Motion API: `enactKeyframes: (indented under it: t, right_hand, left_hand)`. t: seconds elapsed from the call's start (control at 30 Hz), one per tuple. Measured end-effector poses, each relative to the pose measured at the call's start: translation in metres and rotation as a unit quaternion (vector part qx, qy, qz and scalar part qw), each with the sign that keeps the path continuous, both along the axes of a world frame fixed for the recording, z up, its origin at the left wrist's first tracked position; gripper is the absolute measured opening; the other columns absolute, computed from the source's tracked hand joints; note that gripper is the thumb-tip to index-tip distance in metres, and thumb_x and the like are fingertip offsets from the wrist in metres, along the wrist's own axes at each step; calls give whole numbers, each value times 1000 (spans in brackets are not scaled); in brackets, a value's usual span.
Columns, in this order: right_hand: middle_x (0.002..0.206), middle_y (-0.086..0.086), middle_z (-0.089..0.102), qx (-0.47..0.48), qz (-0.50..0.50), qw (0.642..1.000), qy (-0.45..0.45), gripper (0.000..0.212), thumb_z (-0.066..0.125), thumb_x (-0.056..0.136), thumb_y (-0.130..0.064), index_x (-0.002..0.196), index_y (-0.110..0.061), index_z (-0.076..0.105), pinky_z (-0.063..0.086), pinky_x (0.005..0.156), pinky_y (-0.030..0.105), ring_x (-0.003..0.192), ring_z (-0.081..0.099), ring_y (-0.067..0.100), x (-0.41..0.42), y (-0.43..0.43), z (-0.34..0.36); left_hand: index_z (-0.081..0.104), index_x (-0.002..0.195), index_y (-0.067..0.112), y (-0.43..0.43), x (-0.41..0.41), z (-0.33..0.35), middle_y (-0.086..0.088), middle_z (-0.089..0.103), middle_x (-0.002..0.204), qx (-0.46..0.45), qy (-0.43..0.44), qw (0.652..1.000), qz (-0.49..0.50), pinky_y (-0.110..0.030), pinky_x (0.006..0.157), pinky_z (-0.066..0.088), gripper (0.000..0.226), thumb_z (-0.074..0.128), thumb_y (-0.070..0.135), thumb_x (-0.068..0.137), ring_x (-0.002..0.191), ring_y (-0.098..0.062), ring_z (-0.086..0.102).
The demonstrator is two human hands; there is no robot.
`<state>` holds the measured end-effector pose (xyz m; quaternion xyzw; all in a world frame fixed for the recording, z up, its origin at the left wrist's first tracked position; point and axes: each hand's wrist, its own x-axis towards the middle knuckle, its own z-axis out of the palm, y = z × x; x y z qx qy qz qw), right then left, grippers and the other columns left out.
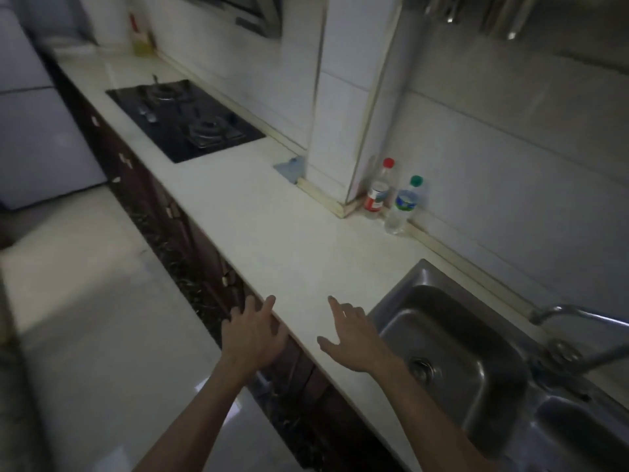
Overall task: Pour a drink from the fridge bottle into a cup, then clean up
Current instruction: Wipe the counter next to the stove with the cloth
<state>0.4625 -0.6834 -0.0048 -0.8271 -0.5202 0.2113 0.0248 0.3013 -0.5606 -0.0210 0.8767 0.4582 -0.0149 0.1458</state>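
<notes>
Both hands are empty, fingers spread: left hand (253, 330) at the counter (272, 233) edge, right hand (350, 338) over it; no cup or fridge bottle shows; red-capped bottle (379, 189) and green-capped bottle (405, 206) at one o'clock could be taken by mistake.

A dim kitchen, seen from where I stand: a pale countertop (272, 233) runs along a white tiled wall (510, 148), over dark cabinet fronts (163, 199) and a glossy light floor (102, 301). A black two-burner gas hob (183, 120) is set into the far stretch, with a yellowish bottle (141, 39) in the corner beyond it. A tiled pillar (340, 114) juts from the wall; a blue cloth (291, 168) lies at its foot on the hob side, while a red-capped bottle (379, 192) and a green-capped bottle (405, 206) stand just beside each other on the other. Nearest me, a steel sink (401, 291) with a curved tap (575, 313).
</notes>
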Motion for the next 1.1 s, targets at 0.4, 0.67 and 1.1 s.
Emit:
enactKeyframes:
  t: [0.4,0.67,1.1]
  right_hand:
    - [150,12,30,-1,234,971,44,87,48,94,-50,156,-19,-4,36,104,49,136,28,32,-41,176,-12]
    - [155,11,24,-18,321,945,59,87,48,94,-50,156,-20,-6,34,109,50,140,23,33,-67,257,-21]
    - [154,10,26,-16,375,926,49,86,49,93,-50,156,-23,-4,36,107,52,138,25,31,-135,402,-24]
  left_hand:
    - [28,150,33,91,-83,-13,-10,39,150,2,19,967,253,-44,93,50,65,47,53,91,124,-35,53]
    - [27,151,31,124,-124,-12,-7,40,148,-13,33,941,336,-43,90,51,67,46,49,90,119,-35,52]
    - [28,148,31,253,-186,-17,-7,45,140,-5,0,925,380,-41,81,48,64,47,47,89,113,-33,55]
